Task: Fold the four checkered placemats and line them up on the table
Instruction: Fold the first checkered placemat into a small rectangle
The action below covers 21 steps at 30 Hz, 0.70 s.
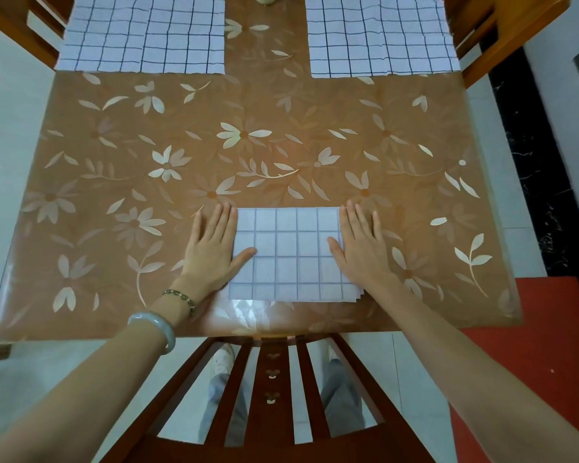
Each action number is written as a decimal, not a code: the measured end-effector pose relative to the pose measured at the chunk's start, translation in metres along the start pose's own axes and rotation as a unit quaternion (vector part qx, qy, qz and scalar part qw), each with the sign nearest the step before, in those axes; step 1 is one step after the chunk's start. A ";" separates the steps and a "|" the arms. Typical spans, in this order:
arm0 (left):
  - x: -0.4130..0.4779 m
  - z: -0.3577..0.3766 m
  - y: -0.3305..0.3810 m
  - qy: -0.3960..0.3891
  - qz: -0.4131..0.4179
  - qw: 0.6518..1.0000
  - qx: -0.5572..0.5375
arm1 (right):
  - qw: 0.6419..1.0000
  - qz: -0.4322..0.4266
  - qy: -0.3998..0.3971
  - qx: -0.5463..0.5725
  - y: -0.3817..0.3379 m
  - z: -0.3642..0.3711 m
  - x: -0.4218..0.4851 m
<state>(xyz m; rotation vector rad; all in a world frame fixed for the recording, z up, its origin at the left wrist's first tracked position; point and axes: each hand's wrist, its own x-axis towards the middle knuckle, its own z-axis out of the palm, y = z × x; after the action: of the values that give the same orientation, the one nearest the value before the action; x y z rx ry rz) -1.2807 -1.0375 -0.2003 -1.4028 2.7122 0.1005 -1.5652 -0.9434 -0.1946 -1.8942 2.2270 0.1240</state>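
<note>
Roughly a quarter to halfway through, at a guess.

Near edge of the brown, flower-patterned glossy table [114, 168]: a folded white-and-lilac checkered cloth placemat [295, 259], lying flat as a compact rectangle with the grid faint on its upper side. Several layers fan out at its near right corner. Cannot tell whether that pile holds one mat or two.

Left hand [211, 252]: flat, fingers straight, set along the mat's left edge, thumb resting on the cloth. Right hand [358, 248]: the same on the right edge, thumb also on the cloth. Neither grasps anything; both seem to be pressing and squaring the sides.

Far side: two mats with a darker-lined check lie spread out and unfolded, the far-left placemat [144, 35] and the far-right placemat [378, 38]. They are well apart, with bare table between.

Judgement: at least one fold is done and two clearly remain. A fourth mat is not separately visible. No line-up has begun.

A reddish wooden slat-backed chair [271, 379] stands between the person and the table.
</note>
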 end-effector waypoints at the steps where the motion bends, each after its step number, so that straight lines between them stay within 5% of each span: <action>1: 0.001 -0.004 0.003 0.003 -0.002 1.000 -0.003 | 1.000 0.000 0.003 -0.003 -0.001 0.000 0.000; 10: 0.013 -0.006 0.104 -0.004 0.118 0.991 -0.056 | 1.000 -0.001 0.017 -0.020 0.000 0.004 0.001; 21: -0.006 0.004 0.032 -0.030 -0.011 0.999 -0.025 | 1.000 -0.008 0.024 -0.017 0.003 0.006 0.001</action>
<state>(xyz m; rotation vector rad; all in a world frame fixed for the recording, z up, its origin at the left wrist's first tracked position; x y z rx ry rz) -1.3033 -1.0142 -0.2033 -1.4171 2.6632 0.2074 -1.5680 -0.9429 -0.2010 -1.9521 2.2552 0.1150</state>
